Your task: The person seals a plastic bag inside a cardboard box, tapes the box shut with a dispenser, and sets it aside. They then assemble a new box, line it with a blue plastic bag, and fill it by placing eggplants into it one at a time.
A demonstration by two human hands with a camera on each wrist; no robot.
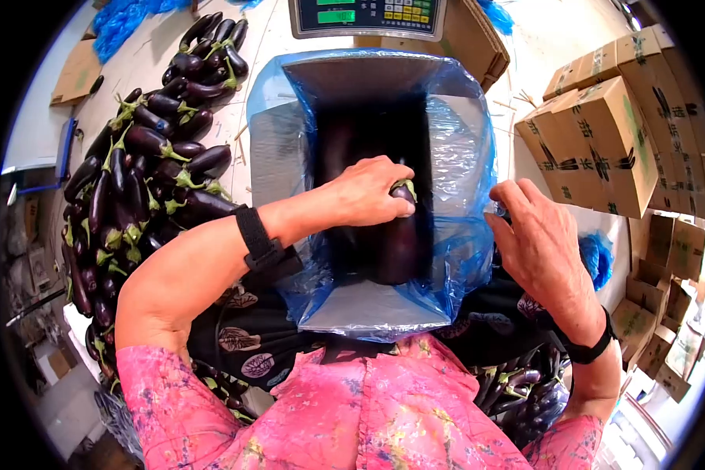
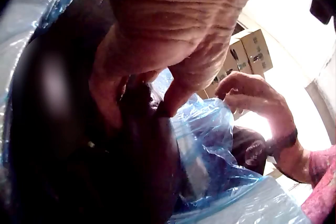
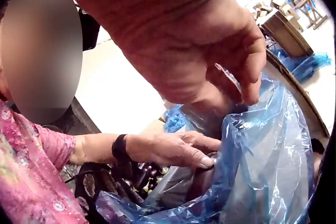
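A cardboard box (image 1: pixel 352 78) lined with a blue plastic bag (image 1: pixel 466 157) stands in front of me. Inside lies a dark purple eggplant (image 1: pixel 399 243). My left hand (image 1: pixel 384 192) reaches into the box, its fingers curled over the eggplant's green stem end. The left wrist view shows that hand (image 2: pixel 157 50) on the eggplant (image 2: pixel 79 145) up close. My right hand (image 1: pixel 517 207) is at the box's right side, where its curled fingers pinch the bag's rim. In the right wrist view, the right hand (image 3: pixel 236 71) holds the blue bag (image 3: pixel 262 155).
A large pile of eggplants (image 1: pixel 141 172) covers the surface to the left, and more eggplants (image 1: pixel 517 388) lie at the lower right. A weighing scale (image 1: pixel 368 16) stands behind the box. Stacked cartons (image 1: pixel 611 141) fill the right side.
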